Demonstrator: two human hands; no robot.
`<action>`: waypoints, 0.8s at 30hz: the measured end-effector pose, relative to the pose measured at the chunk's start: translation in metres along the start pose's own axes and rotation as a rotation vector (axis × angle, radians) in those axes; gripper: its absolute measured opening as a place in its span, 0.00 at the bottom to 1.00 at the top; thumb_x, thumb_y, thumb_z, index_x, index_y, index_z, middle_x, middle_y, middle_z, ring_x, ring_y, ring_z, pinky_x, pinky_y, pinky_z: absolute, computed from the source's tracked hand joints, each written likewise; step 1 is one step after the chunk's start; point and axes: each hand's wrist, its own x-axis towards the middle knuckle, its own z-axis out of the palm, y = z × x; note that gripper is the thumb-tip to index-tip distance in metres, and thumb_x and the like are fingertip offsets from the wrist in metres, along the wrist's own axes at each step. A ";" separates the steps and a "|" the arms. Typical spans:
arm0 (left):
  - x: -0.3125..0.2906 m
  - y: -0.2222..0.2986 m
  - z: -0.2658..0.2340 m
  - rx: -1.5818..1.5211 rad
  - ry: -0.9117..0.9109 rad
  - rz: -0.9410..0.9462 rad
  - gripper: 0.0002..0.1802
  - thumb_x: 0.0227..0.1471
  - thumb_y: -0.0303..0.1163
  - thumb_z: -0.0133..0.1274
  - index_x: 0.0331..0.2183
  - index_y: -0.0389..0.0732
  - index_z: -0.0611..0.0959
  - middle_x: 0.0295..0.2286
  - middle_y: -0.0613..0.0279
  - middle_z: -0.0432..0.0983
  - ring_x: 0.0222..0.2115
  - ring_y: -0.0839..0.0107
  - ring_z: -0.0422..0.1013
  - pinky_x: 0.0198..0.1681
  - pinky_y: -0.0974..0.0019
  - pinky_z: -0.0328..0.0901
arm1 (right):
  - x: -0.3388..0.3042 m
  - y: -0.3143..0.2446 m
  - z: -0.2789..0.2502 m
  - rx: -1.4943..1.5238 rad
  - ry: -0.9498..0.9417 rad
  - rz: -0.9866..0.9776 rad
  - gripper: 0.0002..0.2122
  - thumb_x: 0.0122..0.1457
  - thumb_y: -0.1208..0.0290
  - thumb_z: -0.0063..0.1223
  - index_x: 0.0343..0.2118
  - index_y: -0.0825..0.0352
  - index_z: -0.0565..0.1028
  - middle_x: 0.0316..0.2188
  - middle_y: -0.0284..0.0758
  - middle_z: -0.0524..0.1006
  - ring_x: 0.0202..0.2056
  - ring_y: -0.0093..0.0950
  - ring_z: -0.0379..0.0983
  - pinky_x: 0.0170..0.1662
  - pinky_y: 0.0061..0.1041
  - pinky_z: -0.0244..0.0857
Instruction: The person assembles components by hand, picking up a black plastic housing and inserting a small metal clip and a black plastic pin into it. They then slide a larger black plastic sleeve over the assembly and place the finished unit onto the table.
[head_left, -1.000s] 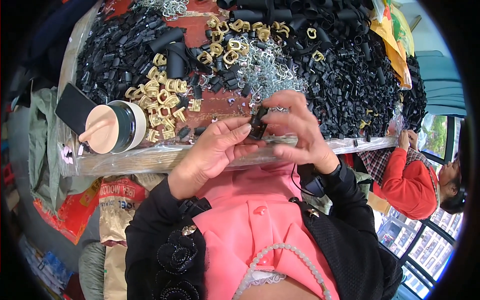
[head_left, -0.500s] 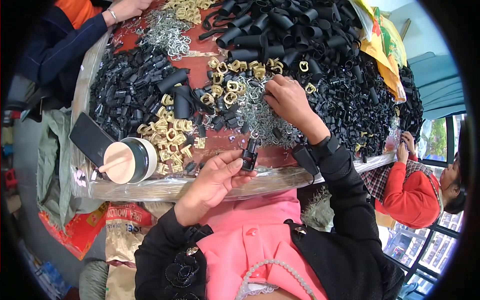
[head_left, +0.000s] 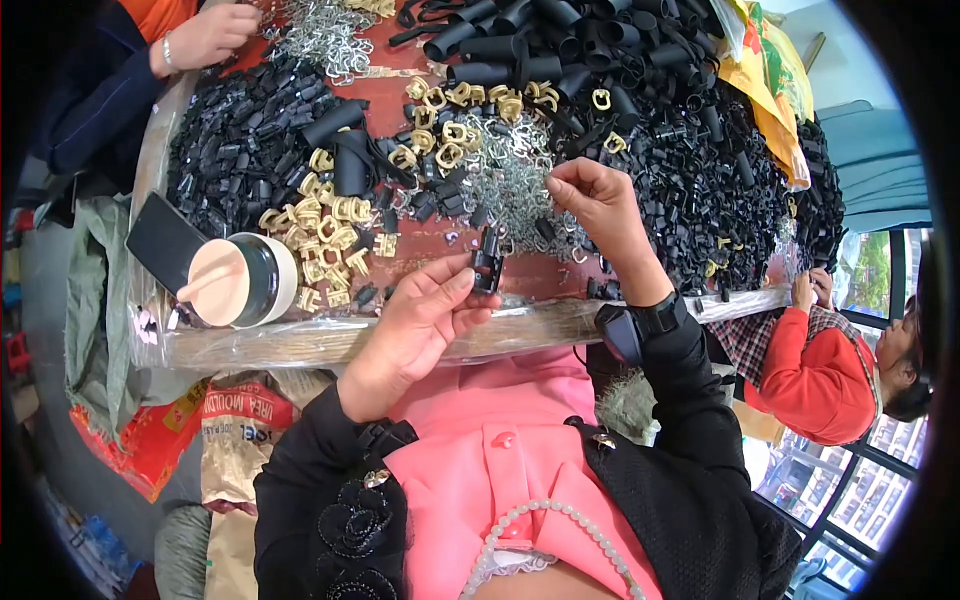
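My left hand (head_left: pixel 415 320) grips a small black plastic part (head_left: pixel 487 265) between thumb and fingers, just over the table's near edge. The part stands roughly upright and has an opening in it. My right hand (head_left: pixel 605 205) is raised above the right side of a heap of small silvery metal pieces (head_left: pixel 505 170). Its thumb and forefinger are pressed together; whatever sits between them is too small to make out. Gold-coloured parts (head_left: pixel 450 135) lie beside the metal heap, and more gold-coloured pieces (head_left: pixel 325 235) are scattered left of my left hand.
Black parts (head_left: pixel 235 150) are heaped at left, black tubes (head_left: pixel 570 45) at the back. A lidded jar (head_left: pixel 262 285) and a dark phone (head_left: pixel 175 240) stand near the left edge. Another person's hand (head_left: pixel 215 35) works at upper left; a person in red (head_left: pixel 815 380) sits at right.
My right hand has lifted out of the metal pieces and come back slightly to the right, fingertips pinched. My left hand still holds the black part, now turned more upright. The view has shifted a little.
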 end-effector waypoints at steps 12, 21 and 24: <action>0.003 -0.005 0.004 0.042 0.048 0.036 0.16 0.48 0.31 0.47 0.40 0.35 0.70 0.31 0.62 0.72 0.30 0.76 0.69 0.34 0.76 0.65 | -0.016 0.003 -0.001 0.117 0.008 0.023 0.05 0.49 0.77 0.49 0.30 0.71 0.70 0.19 0.26 0.70 0.21 0.12 0.63 0.25 0.11 0.59; 0.006 -0.007 0.004 0.022 0.049 0.082 0.17 0.48 0.31 0.47 0.41 0.36 0.69 0.32 0.64 0.71 0.32 0.78 0.68 0.36 0.75 0.64 | -0.024 0.001 0.004 0.357 -0.133 0.108 0.09 0.51 0.76 0.48 0.35 0.71 0.67 0.22 0.27 0.70 0.23 0.13 0.64 0.27 0.11 0.59; 0.008 -0.008 0.004 0.010 0.023 0.107 0.17 0.48 0.31 0.47 0.41 0.36 0.69 0.33 0.64 0.71 0.33 0.78 0.67 0.37 0.75 0.63 | -0.025 0.000 0.007 0.243 -0.140 0.090 0.10 0.51 0.75 0.48 0.36 0.71 0.66 0.22 0.27 0.69 0.23 0.13 0.64 0.27 0.10 0.58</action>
